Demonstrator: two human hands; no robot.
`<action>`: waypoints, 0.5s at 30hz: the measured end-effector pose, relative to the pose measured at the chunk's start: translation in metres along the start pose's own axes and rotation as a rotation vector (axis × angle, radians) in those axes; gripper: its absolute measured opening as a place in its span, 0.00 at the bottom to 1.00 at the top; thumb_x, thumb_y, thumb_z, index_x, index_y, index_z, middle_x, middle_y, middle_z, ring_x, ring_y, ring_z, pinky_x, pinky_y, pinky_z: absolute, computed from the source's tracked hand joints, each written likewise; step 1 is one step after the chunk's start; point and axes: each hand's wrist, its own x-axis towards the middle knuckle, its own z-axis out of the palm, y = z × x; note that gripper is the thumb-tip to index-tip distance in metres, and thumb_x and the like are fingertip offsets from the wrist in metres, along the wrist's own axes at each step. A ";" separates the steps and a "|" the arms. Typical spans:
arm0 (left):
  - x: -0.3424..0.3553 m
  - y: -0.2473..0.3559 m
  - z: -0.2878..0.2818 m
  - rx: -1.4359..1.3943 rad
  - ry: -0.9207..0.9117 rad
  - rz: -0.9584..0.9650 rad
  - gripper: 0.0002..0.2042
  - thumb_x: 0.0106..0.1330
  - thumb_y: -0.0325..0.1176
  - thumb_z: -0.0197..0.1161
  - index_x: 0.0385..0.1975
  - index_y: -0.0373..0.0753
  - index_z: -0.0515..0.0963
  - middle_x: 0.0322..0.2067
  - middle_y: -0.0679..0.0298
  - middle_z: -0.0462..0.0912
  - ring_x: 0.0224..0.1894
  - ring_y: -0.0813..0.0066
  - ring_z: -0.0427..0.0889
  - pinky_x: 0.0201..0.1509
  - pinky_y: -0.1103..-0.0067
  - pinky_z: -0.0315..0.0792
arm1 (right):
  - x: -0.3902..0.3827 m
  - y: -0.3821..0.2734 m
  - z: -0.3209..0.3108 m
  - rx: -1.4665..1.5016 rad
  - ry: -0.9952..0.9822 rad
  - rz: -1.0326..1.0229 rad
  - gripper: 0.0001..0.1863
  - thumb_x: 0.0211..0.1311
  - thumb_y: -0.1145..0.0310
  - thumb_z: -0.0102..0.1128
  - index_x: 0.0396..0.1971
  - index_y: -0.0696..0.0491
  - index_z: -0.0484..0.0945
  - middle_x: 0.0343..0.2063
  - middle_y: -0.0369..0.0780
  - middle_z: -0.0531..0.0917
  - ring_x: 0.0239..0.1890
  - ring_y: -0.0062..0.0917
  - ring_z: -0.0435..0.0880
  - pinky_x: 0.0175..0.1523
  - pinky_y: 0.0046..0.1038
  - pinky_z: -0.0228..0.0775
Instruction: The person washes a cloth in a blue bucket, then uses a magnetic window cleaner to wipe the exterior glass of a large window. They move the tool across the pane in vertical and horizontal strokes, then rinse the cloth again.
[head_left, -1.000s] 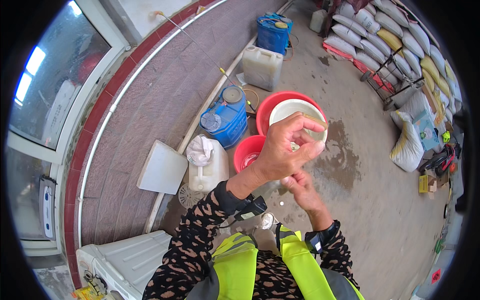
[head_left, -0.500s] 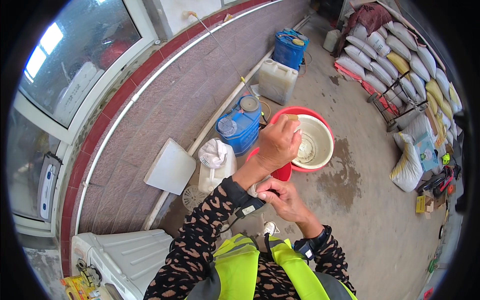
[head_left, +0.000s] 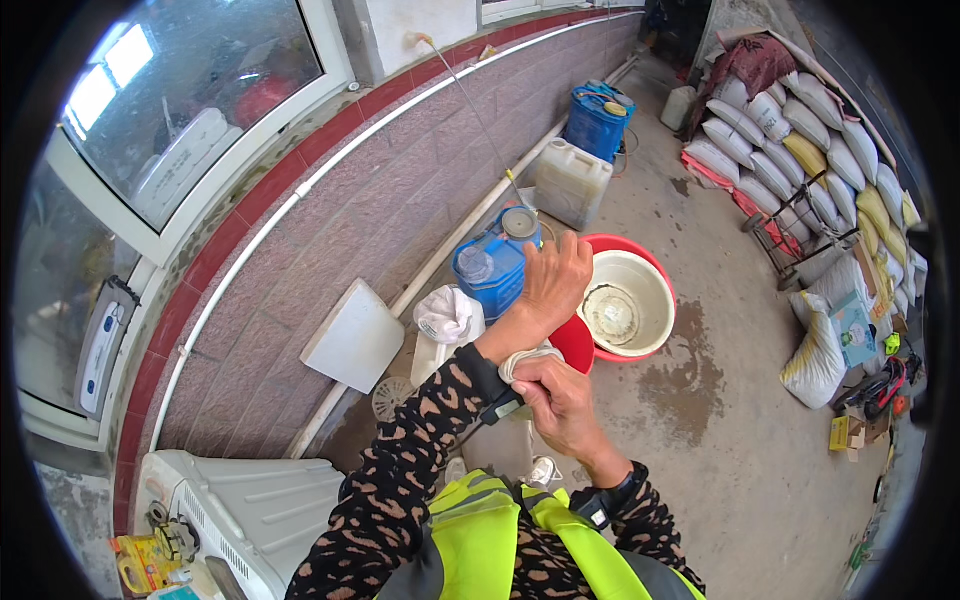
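My left hand [head_left: 555,275] is raised over the blue jerrycan [head_left: 485,280] and the red bucket, its fingers curled; what they hold, if anything, is hidden. Just below it, my right hand [head_left: 560,400] grips pale bunched material [head_left: 530,357] at my left wrist, next to a black device strapped on that arm. Beyond my hands, a cream basin [head_left: 628,310] sits inside a larger red basin [head_left: 662,268], beside the red bucket [head_left: 573,342]. A white jerrycan with a whitish cloth [head_left: 445,315] on it stands left of my hands.
More containers [head_left: 570,185] line the wall, with a long spray wand propped there and a white board [head_left: 355,335] leaning. Stacked sacks [head_left: 780,150], a hand trolley [head_left: 790,225] and boxes [head_left: 850,330] are at the right. A pale appliance [head_left: 250,505] is at the lower left.
The view has shifted, so the surroundings sit lower and farther right. My right hand moved onto pale material at my left wrist, and my left hand's fingers turned more out of sight.
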 end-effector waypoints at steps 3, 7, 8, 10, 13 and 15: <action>0.000 -0.002 -0.011 -0.338 -0.024 -0.178 0.06 0.56 0.31 0.64 0.31 0.38 0.77 0.30 0.60 0.79 0.30 0.62 0.82 0.35 0.62 0.70 | -0.004 0.011 -0.001 0.090 -0.115 0.126 0.03 0.64 0.76 0.61 0.35 0.58 0.78 0.31 0.40 0.82 0.32 0.29 0.81 0.39 0.28 0.73; -0.002 -0.011 -0.023 -0.989 -0.097 -0.482 0.09 0.58 0.33 0.62 0.34 0.35 0.79 0.32 0.53 0.85 0.33 0.57 0.85 0.40 0.66 0.76 | -0.010 0.008 -0.013 0.494 0.077 0.365 0.03 0.67 0.73 0.59 0.36 0.56 0.77 0.32 0.33 0.81 0.32 0.14 0.75 0.37 0.20 0.69; -0.002 -0.014 -0.024 -1.107 -0.113 -0.536 0.10 0.58 0.33 0.62 0.35 0.35 0.80 0.32 0.52 0.86 0.33 0.57 0.85 0.40 0.69 0.77 | -0.009 0.004 -0.015 0.625 0.155 0.366 0.03 0.68 0.73 0.59 0.37 0.56 0.77 0.32 0.32 0.80 0.32 0.12 0.73 0.37 0.18 0.68; -0.006 -0.014 -0.027 -1.096 -0.125 -0.568 0.11 0.59 0.34 0.62 0.36 0.34 0.80 0.32 0.51 0.86 0.32 0.57 0.85 0.41 0.69 0.77 | -0.006 -0.006 -0.018 0.576 0.142 0.302 0.03 0.68 0.74 0.58 0.38 0.56 0.77 0.34 0.31 0.80 0.31 0.11 0.72 0.37 0.16 0.66; -0.011 -0.010 -0.031 -1.147 -0.103 -0.569 0.11 0.60 0.34 0.62 0.37 0.33 0.80 0.31 0.52 0.86 0.31 0.62 0.86 0.39 0.70 0.78 | 0.007 -0.013 -0.011 0.327 -0.033 0.134 0.02 0.66 0.77 0.58 0.36 0.58 0.77 0.32 0.34 0.81 0.32 0.16 0.76 0.38 0.20 0.70; -0.014 -0.009 -0.034 -1.217 -0.083 -0.603 0.10 0.62 0.33 0.61 0.37 0.32 0.79 0.31 0.53 0.86 0.31 0.66 0.86 0.37 0.72 0.78 | 0.014 -0.011 -0.005 0.275 -0.077 0.065 0.02 0.65 0.77 0.58 0.36 0.59 0.77 0.31 0.35 0.81 0.32 0.17 0.77 0.39 0.21 0.71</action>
